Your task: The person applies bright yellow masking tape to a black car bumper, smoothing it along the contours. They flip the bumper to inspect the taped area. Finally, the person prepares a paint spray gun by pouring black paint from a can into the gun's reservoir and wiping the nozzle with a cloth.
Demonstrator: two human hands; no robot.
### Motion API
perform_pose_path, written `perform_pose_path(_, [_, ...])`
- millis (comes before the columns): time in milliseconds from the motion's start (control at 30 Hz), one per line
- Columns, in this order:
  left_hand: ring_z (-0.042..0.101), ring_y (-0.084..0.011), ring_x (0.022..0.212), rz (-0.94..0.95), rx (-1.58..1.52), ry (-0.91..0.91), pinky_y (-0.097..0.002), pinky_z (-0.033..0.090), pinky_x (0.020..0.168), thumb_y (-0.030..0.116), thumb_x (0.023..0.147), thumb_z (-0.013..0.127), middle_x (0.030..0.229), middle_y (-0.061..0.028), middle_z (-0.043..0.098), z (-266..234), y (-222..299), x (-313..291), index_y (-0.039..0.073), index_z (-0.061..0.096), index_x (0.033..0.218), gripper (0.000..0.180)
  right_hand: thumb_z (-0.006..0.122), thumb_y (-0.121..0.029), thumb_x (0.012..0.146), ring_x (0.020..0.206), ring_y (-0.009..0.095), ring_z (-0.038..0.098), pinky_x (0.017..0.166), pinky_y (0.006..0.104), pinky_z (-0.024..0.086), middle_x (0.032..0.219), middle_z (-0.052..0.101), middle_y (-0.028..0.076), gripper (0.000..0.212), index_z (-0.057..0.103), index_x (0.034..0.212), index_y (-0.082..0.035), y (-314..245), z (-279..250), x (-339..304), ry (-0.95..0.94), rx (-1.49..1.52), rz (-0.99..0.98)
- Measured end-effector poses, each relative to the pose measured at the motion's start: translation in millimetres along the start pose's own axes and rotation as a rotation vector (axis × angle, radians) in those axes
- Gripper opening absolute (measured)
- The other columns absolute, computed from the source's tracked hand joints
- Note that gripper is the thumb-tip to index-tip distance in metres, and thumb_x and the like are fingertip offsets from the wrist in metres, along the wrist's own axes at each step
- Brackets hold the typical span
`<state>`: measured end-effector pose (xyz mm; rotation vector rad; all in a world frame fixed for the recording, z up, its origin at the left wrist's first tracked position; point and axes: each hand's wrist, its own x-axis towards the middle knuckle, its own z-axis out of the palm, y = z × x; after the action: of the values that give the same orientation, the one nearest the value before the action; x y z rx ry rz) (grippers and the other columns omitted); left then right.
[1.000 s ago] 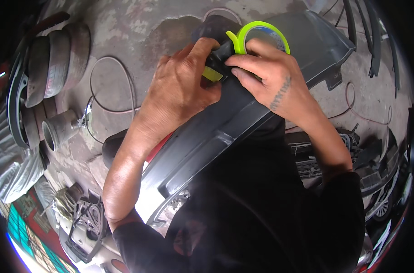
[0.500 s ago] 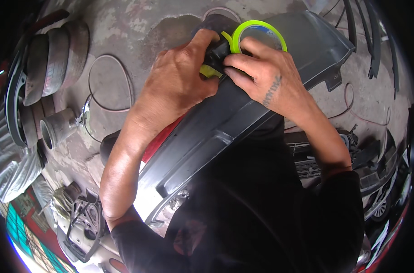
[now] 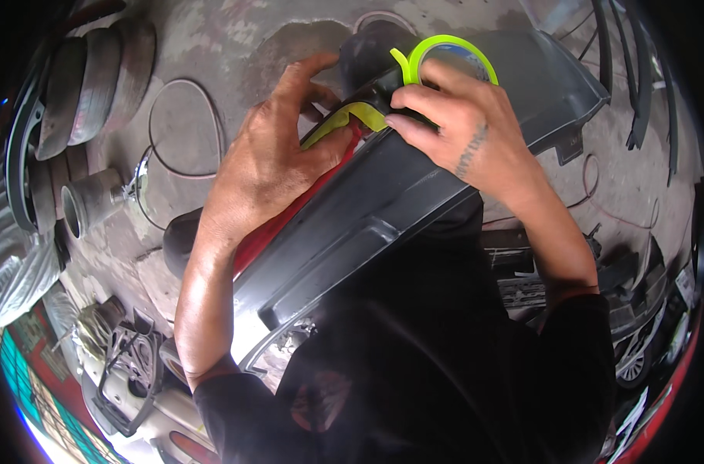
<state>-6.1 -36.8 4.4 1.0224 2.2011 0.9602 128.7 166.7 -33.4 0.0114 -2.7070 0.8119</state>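
Note:
A long dark grey plastic car panel [image 3: 321, 213], perhaps a bumper, lies slantwise in front of me, with a red strip [image 3: 290, 219] along its left side. Yellow-green tape [image 3: 359, 114] covers part of its far left edge. My left hand [image 3: 271, 151] is open over that edge, fingers spread on the outer side and thumb by the taped strip. In my right hand [image 3: 464, 127] is a roll of yellow-green masking tape [image 3: 438, 39], pinched from above, a short loose end standing up at its left. The right fingertips rest near the panel's surface.
Several worn tyres [image 3: 97, 85] stand at the left, near a grey metal cylinder [image 3: 89, 209]. Looped hoses [image 3: 185, 83] lie on the concrete floor. Long dark strips [image 3: 638, 85] are at the far right, and car parts [image 3: 522, 282] lie on the right. Crumpled silvery sheeting [image 3: 27, 286] is lower left.
My left hand has moved left and its fingers have spread, uncovering the yellow tape and red strip. My right hand has shifted slightly right with the tape roll.

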Motion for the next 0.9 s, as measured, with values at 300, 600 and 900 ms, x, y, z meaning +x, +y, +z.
perform_pose_path(300, [0.074, -0.0271, 0.104, -0.094, 0.021, 0.016, -0.038, 0.055, 0.096, 0.011, 0.091, 0.076, 0.108, -0.0154, 0.076, 11, 14, -2, 0.002, 0.057, 0.146, 0.059, 0.078, -0.003, 0.091, 0.073, 0.024, 0.065, 0.067, 0.0366, 0.051, 0.083, 0.063, 0.009, 0.015, 0.077, 0.107, -0.001, 9, 1, 0, 0.109, 0.231, 0.016])
perform_pose_path(600, [0.075, -0.029, 0.096, -0.121, 0.101, -0.085, -0.0393, 0.057, 0.09, 0.018, 0.082, 0.075, 0.101, -0.0189, 0.075, 21, 18, 26, -0.005, 0.064, 0.129, 0.054, 0.077, 0.002, 0.09, 0.071, 0.023, 0.059, 0.065, 0.0369, 0.048, 0.081, 0.058, 0.008, 0.018, 0.078, 0.107, -0.003, 14, 8, -4, 0.217, 0.195, 0.067])
perform_pose_path(900, [0.072, -0.0241, 0.103, -0.155, -0.121, -0.361, -0.0364, 0.055, 0.094, 0.038, 0.096, 0.077, 0.11, -0.0157, 0.075, -3, -6, 46, -0.003, 0.071, 0.123, 0.049, 0.077, -0.005, 0.086, 0.079, 0.03, 0.07, 0.069, 0.0417, 0.056, 0.09, 0.067, 0.008, 0.019, 0.081, 0.104, -0.007, 15, 7, -6, 0.198, 0.123, 0.096])
